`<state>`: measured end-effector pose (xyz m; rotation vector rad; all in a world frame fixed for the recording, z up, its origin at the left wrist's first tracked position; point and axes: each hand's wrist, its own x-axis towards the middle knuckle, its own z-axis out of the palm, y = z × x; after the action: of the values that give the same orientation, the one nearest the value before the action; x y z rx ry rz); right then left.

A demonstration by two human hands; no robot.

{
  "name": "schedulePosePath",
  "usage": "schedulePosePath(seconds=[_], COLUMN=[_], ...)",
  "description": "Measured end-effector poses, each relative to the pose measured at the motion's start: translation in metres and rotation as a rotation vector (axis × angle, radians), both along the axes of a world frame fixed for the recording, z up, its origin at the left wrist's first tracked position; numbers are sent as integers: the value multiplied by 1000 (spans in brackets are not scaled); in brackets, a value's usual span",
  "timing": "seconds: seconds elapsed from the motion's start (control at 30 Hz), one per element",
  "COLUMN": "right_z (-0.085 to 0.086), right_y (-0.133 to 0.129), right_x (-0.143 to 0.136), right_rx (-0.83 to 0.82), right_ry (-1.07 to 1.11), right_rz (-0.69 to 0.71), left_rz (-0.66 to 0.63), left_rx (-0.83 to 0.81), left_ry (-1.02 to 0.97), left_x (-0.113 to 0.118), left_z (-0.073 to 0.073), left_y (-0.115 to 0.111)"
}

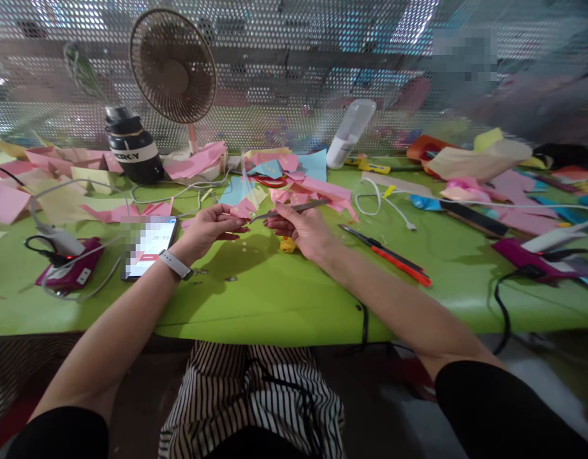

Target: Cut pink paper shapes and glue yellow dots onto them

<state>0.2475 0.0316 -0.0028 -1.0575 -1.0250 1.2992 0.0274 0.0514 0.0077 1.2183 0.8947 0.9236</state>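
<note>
Over the middle of the green table, my left hand [210, 228] is closed in a pinch, and what lies between its fingertips is too small to make out. A pink paper scrap with small yellow marks [243, 208] shows right behind those fingertips; I cannot tell whether they touch it. My right hand [301, 231] grips a pair of metal tweezers [313, 205], whose thin bent tip points left and reaches the left fingertips. Partly under the right hand sits a small yellow figure [287, 245]. Tiny pale bits [244, 245] lie on the table below the hands.
A phone [153, 248] lies by my left wrist, an orange-red utility knife [389, 255] right of my right hand. Pink paper pieces [317, 191], a white-capped bottle [351, 131], a fan [174, 70], a black bottle [134, 150] and two purple power strips [78, 268] stand or lie around.
</note>
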Motion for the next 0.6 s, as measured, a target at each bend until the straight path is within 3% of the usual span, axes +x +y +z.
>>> schedulePosePath(seconds=[0.6], right_z=[-5], right_y=[-1], right_x=[0], right_rx=[87], right_ry=[-23], right_rz=[17], left_rz=[-50], left_rx=[30], left_ry=[19], left_x=[0], left_z=[-3], left_y=[1])
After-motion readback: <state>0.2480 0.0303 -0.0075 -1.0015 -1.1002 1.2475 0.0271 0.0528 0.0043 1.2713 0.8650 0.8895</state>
